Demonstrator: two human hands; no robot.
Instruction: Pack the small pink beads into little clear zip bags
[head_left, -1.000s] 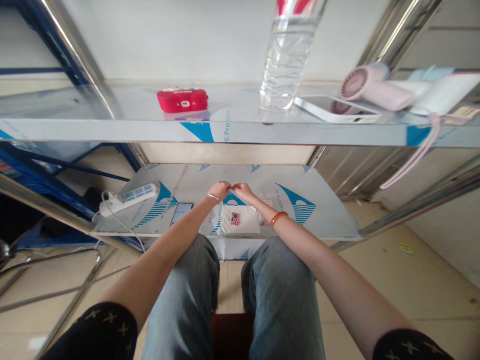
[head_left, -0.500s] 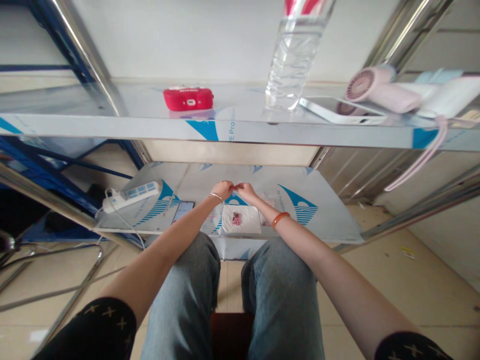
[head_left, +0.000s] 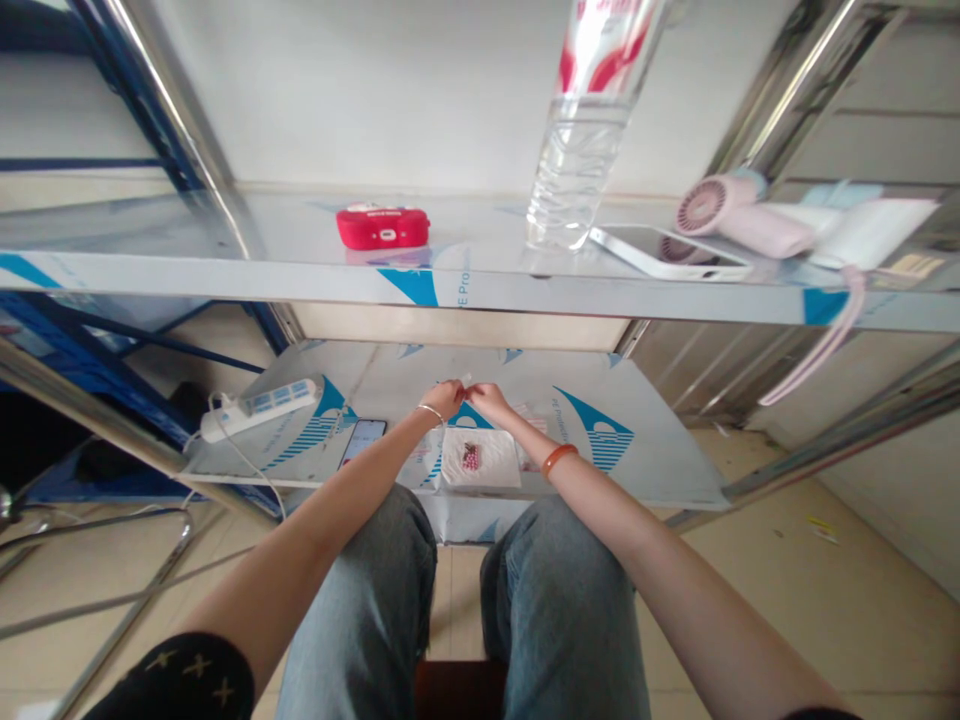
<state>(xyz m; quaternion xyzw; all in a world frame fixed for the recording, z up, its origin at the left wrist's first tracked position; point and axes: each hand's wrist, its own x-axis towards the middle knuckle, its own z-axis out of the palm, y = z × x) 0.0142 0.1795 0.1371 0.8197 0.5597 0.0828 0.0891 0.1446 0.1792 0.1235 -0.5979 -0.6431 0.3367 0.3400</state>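
My left hand [head_left: 448, 398] and my right hand [head_left: 487, 400] meet fingertip to fingertip above the lower shelf [head_left: 420, 368]. Both are closed in a pinch. A small pale, see-through bit [head_left: 467, 379] sticks up between them, too small to name. Just nearer to me lies a white tissue-like square [head_left: 495, 462] with a cluster of small dark pink and red pieces [head_left: 471, 456] on it. Partly behind my right wrist is a clear packet with pinkish contents [head_left: 534, 425]. A phone [head_left: 365, 440] with its screen lit lies left of my left forearm.
A white power strip [head_left: 259, 410] with a cable sits at the left of the lower shelf. On the upper shelf [head_left: 300, 275] overhead stand a red case [head_left: 382, 228], a water bottle [head_left: 581, 150], a white phone [head_left: 667, 250] and a pink handheld fan [head_left: 742, 215], its strap hanging over the edge.
The view has tilted up slightly, so everything sits lower in the picture. My hands stay together in their pinch, and the pale bit between them now shows more clearly.
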